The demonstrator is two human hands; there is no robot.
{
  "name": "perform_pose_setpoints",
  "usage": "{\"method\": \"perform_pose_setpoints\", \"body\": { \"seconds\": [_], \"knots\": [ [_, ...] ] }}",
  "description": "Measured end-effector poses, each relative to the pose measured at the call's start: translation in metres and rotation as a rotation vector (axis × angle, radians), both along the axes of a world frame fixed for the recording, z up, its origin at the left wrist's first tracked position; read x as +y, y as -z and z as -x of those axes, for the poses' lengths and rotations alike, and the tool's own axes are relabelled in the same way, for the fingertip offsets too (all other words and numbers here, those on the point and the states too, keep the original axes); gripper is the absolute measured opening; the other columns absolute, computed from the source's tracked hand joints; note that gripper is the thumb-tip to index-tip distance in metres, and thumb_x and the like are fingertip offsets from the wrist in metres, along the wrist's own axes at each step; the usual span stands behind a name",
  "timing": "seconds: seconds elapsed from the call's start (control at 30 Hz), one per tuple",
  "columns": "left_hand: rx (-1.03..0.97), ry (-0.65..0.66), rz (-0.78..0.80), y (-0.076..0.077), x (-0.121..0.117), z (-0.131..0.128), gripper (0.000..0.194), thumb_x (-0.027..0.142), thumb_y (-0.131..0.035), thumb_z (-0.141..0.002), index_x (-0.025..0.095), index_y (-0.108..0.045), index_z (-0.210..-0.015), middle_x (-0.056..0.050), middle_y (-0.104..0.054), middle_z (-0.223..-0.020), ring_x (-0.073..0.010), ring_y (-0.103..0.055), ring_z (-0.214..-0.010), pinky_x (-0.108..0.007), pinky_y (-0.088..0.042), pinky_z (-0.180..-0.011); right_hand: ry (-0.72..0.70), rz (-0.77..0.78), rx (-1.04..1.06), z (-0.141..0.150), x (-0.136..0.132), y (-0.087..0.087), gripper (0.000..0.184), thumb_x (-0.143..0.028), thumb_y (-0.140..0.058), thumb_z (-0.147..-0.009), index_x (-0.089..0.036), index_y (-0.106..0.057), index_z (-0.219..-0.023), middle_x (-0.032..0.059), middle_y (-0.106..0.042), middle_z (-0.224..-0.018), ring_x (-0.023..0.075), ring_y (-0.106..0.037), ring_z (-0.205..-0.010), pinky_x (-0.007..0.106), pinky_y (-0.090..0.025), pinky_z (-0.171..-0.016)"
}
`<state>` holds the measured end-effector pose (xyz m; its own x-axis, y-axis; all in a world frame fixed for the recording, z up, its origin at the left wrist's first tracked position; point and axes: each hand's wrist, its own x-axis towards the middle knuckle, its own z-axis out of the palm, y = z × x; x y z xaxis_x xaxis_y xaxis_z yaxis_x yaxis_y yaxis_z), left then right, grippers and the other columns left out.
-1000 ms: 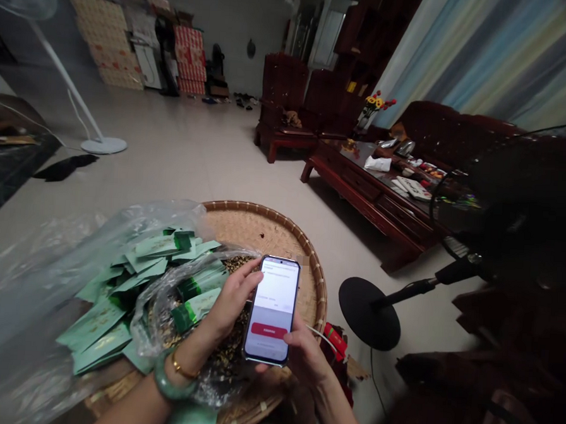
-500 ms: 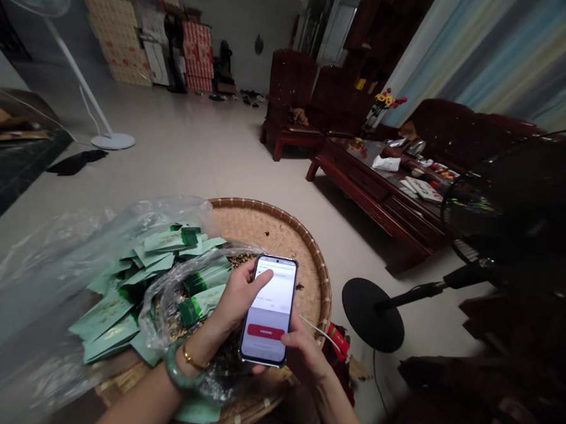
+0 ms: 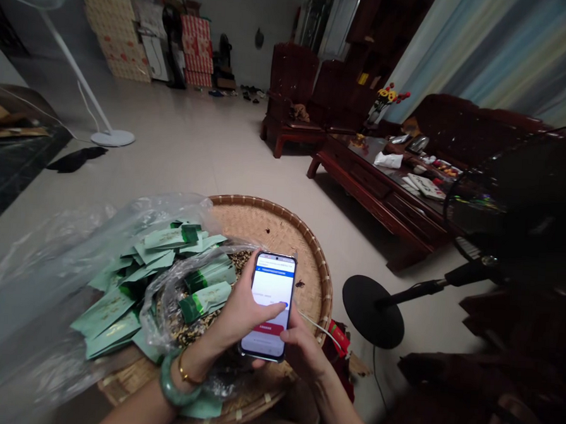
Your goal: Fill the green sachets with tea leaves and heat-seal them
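Note:
Both hands hold a smartphone (image 3: 270, 287) upright over a round woven bamboo tray (image 3: 304, 251). My left hand (image 3: 246, 308), with a green bangle (image 3: 174, 383) and a gold bracelet (image 3: 190, 368) on its wrist, grips the phone's left edge. Its thumb lies across the screen at a blue button. On the other side, my right hand (image 3: 304, 346) is closed round the lower right edge, thumb by a red button. Left of the phone, pale green packets (image 3: 155, 256) lie in a clear plastic bag (image 3: 96, 234), with small dried pieces (image 3: 191, 334) among them.
A black fan base (image 3: 373, 310) stands on the floor to the right, a white fan base (image 3: 112, 138) at the back left. Beyond them are a dark wooden coffee table (image 3: 370, 185) and chairs. A white cable (image 3: 317, 328) runs from the phone's right side past a red packet (image 3: 338, 336).
My left thumb has moved from the upper part of the screen down to its lower right. A blue bar and a blue button now show on the screen. The grip stays the same.

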<state>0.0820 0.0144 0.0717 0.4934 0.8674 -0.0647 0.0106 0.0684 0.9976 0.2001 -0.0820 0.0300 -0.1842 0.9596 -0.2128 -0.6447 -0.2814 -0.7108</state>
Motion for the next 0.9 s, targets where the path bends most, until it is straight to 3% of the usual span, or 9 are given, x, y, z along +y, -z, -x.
{"method": "perform_pose_setpoints", "body": {
  "seconds": [0.23,0.4,0.57,0.67,0.9],
  "knots": [
    [-0.055,0.013,0.056,-0.003,-0.002,-0.002,0.105,0.021,-0.079,-0.056,0.016,-0.023,-0.144,-0.016,-0.051,-0.135,-0.029,-0.057,-0.113,-0.037,-0.046,-0.096,0.021,0.007,0.002,0.0,-0.001,0.002,0.085,-0.015,-0.057,-0.067,-0.033,-0.024,-0.144,0.0065,-0.057,-0.127,0.0236,-0.065,-0.089,0.038,-0.058,-0.062],
    [-0.112,0.021,0.101,0.002,0.0,0.001,0.082,0.033,-0.074,-0.067,0.014,-0.037,-0.137,-0.015,-0.057,-0.128,-0.0294,-0.057,-0.113,-0.036,-0.047,-0.094,0.035,0.016,0.021,0.002,0.0,-0.003,0.087,-0.016,-0.058,-0.065,-0.031,-0.024,-0.144,0.0085,-0.054,-0.132,0.0263,-0.064,-0.093,0.037,-0.058,-0.059],
    [-0.201,-0.012,0.271,0.004,-0.001,0.003,0.067,0.043,-0.064,-0.076,0.015,-0.044,-0.134,-0.011,-0.062,-0.124,-0.0278,-0.062,-0.103,-0.032,-0.052,-0.079,0.06,0.028,0.036,0.004,0.001,-0.008,0.084,-0.019,-0.057,-0.063,-0.029,-0.03,-0.142,0.0086,-0.055,-0.133,0.0288,-0.062,-0.101,0.039,-0.058,-0.066],
    [-0.235,-0.054,0.329,0.009,-0.001,0.003,0.059,0.043,-0.06,-0.08,0.017,-0.049,-0.132,-0.008,-0.06,-0.129,-0.0276,-0.058,-0.112,-0.031,-0.048,-0.087,0.084,0.03,0.034,0.004,0.001,-0.008,0.083,-0.02,-0.058,-0.062,-0.028,-0.033,-0.141,0.007,-0.054,-0.133,0.0286,-0.058,-0.109,0.04,-0.056,-0.075],
    [-0.288,-0.073,0.35,0.02,0.002,0.005,0.053,0.039,-0.056,-0.083,0.018,-0.051,-0.132,-0.006,-0.053,-0.139,-0.0269,-0.046,-0.129,-0.034,-0.039,-0.102,0.05,0.011,0.041,0.003,0.001,-0.003,0.085,-0.017,-0.057,-0.062,-0.03,-0.031,-0.141,0.008,-0.053,-0.134,0.0287,-0.061,-0.101,0.038,-0.058,-0.064]
  ]
}}
